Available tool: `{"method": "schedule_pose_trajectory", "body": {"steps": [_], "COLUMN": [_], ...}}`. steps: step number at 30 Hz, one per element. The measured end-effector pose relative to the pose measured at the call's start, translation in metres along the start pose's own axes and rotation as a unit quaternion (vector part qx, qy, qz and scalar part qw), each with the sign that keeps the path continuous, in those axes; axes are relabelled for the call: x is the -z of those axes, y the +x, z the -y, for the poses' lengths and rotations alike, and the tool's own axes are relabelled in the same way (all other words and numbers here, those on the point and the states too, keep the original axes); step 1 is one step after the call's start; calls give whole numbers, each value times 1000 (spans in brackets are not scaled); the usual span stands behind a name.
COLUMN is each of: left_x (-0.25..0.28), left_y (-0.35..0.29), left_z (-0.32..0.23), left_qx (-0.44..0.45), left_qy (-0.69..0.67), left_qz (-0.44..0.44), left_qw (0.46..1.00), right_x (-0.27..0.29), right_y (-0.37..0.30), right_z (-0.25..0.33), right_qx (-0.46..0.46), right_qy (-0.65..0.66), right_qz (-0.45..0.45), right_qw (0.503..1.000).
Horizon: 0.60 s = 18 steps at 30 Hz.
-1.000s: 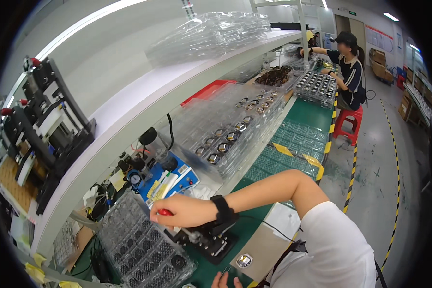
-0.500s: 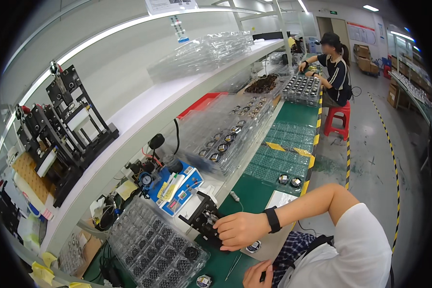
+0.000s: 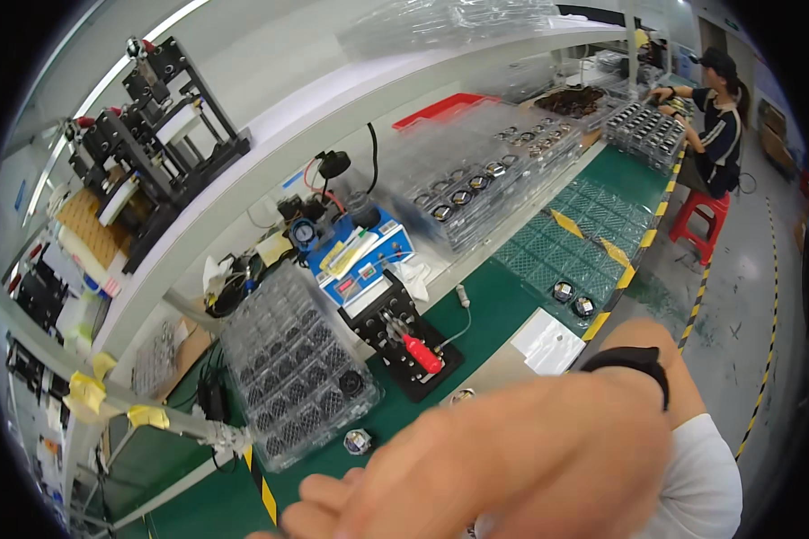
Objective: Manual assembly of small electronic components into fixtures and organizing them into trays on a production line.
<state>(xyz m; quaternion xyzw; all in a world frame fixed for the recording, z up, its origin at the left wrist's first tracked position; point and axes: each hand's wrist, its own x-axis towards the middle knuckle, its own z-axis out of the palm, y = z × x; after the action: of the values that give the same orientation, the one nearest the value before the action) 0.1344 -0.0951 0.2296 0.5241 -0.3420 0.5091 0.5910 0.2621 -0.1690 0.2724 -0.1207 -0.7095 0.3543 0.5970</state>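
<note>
My right hand [image 3: 512, 458], large and blurred close to the camera, comes in from the right with a black band [image 3: 643, 364] on its wrist. Its fingers point to the lower left, and whether they hold anything cannot be made out. Beyond it stands a black clamping fixture [image 3: 400, 337] with a red-handled toggle clamp [image 3: 422, 354]. A small round part [image 3: 358, 441] lies on the green mat left of the hand. Another round part [image 3: 462, 395] shows just above the hand, partly covered. My left hand is not visible.
Stacked clear trays [image 3: 297, 377] sit left of the fixture. Behind it is a blue control box [image 3: 368, 260]. A green tray [image 3: 566, 242] holds two round parts near the striped table edge. A shelf [image 3: 306, 126] runs above. A co-worker [image 3: 719, 135] sits at the far right.
My right hand has left the fixture and come close to the camera, uncovering the red clamp handle. The view has shifted. My left hand and the tweezers no longer show.
</note>
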Motion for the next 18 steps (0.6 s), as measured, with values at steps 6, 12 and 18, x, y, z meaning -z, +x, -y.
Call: {"method": "schedule_pose_trajectory", "body": {"steps": [6,12,18], "left_x": [-33,-74,-98], "left_y": [7,10,7], "left_z": [-14,-27,-59], "left_qx": [-54,-125,-211], "left_qy": [42,69,104], "left_qz": [8,16,34], "left_qw": [998,990,971], "right_x": [-25,7,-17], "right_y": [-91,-53,-79], "right_z": [38,67,67], "right_qx": [64,124,186], "right_qy": [28,48,75], "right_qz": [-14,-38,-44], "right_qw": [997,990,979]}}
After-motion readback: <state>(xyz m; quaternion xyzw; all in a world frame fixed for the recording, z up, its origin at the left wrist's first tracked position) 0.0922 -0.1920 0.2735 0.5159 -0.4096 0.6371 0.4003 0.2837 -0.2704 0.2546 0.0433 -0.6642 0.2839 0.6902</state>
